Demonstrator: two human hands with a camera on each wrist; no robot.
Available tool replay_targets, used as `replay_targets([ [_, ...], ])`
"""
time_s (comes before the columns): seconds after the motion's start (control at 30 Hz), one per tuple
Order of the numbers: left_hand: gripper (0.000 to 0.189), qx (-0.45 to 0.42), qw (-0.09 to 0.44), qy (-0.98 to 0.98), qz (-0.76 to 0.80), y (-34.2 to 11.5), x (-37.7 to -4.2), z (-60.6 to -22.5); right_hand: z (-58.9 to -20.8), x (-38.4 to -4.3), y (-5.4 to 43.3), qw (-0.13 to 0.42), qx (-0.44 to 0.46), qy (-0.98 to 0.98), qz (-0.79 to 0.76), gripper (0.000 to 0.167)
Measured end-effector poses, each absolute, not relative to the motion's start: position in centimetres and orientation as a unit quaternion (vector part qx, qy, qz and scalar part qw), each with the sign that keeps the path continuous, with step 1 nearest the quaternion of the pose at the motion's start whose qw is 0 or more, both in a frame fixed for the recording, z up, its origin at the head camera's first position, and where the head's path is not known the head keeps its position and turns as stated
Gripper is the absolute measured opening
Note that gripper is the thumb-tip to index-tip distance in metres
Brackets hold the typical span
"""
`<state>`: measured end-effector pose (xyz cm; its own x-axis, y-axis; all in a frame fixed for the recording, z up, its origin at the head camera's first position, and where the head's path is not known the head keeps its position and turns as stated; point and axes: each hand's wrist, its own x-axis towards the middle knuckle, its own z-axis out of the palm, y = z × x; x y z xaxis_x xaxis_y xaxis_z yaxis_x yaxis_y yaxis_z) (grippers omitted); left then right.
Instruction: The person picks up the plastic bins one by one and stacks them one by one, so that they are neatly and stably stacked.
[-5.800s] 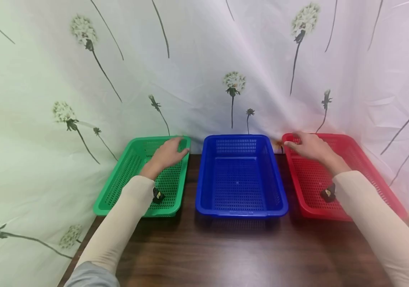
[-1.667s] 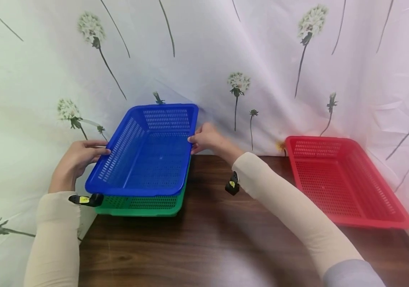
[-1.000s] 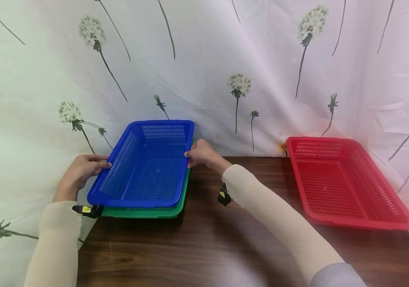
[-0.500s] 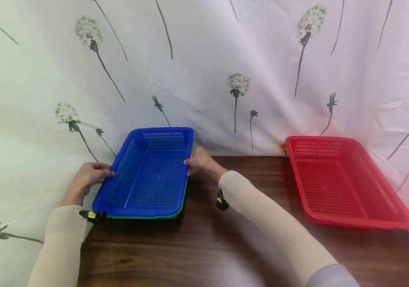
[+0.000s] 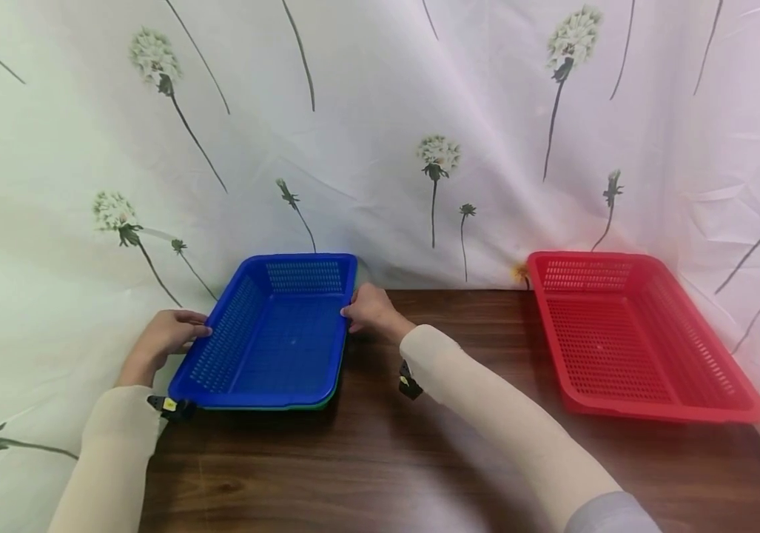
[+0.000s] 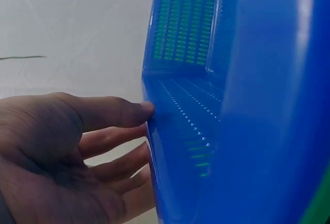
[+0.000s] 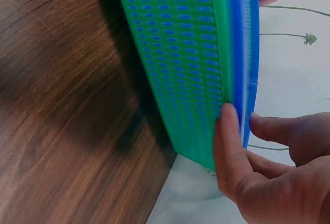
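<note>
A blue plastic basket (image 5: 293, 344) sits nested in a green basket (image 7: 178, 74) at the left of the table. In the head view only a thin strip of the green one shows below the blue rim. My left hand (image 5: 161, 339) pinches the blue basket's left rim, thumb on top and fingers beneath, as the left wrist view shows. On the opposite side my right hand (image 5: 374, 311) holds the right rim. In the right wrist view its thumb is at the blue rim and its fingers lie against the green basket's outer wall.
A red basket (image 5: 609, 352) stands at the right of the dark wooden table (image 5: 406, 466). Behind everything hangs a white curtain (image 5: 380, 111) printed with dandelion-like flowers. Each wrist carries a small black camera (image 5: 169, 407).
The blue basket has gone from the middle to over the green one and been lowered into it. Both hands, first over the outer baskets, now hold its sides. The red basket stays put.
</note>
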<state>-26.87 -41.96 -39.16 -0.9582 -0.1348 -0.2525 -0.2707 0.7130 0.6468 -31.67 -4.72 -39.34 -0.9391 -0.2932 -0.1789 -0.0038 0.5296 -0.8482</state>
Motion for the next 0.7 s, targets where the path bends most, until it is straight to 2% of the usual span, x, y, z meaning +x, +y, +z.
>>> replay_targets([
  [0.27,0.054,-0.112,0.092,0.923,0.357,-41.7,-26.9,-39.0,-39.7,-31.4,-4.6,0.189,-0.105,0.834,-0.508,0.019],
  [0.7,0.053,-0.069,0.087,0.926,0.362,-39.3,-27.0,-38.7,-39.5,-31.4,-2.1,0.186,-0.094,0.845,-0.493,0.019],
])
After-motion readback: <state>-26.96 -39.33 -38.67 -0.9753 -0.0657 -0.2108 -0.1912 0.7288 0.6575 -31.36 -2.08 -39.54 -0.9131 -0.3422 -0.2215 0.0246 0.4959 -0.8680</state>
